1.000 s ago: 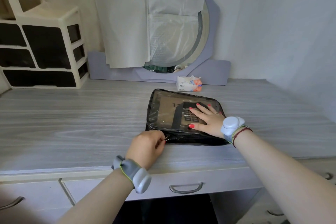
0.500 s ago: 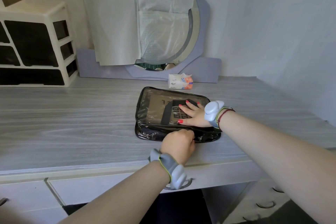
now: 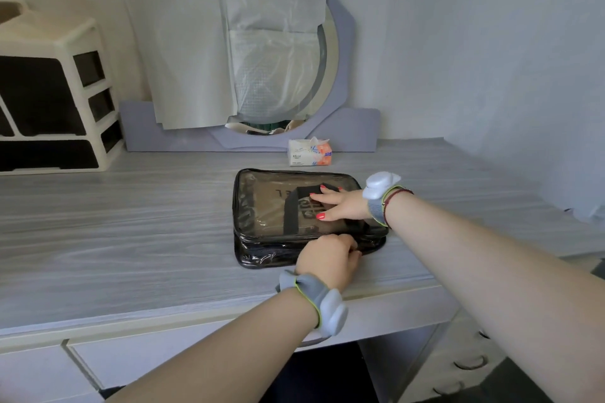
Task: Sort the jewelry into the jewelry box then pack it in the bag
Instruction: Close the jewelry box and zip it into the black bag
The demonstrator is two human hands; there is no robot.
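A clear plastic bag [image 3: 262, 203] with black trim and a black strap lies flat on the grey wooden desk [image 3: 131, 222]. A brown box shows through its clear top; no jewelry is visible. My right hand [image 3: 340, 204] rests flat on the bag's top, fingers spread, pressing it down. My left hand [image 3: 329, 257] is closed at the bag's near side edge, pinching the zipper pull there; the pull itself is hidden by my fingers.
A small tissue pack [image 3: 309, 152] lies behind the bag. A cream drawer organizer [image 3: 55, 101] stands at the back left. A round mirror [image 3: 262, 75] covered with paper leans on the wall. Desk drawers [image 3: 471, 363] sit below the front edge.
My left hand has slid rightward along the bag's near edge, from its left corner toward the right. The right hand stayed pressed on top. The view shifted slightly.
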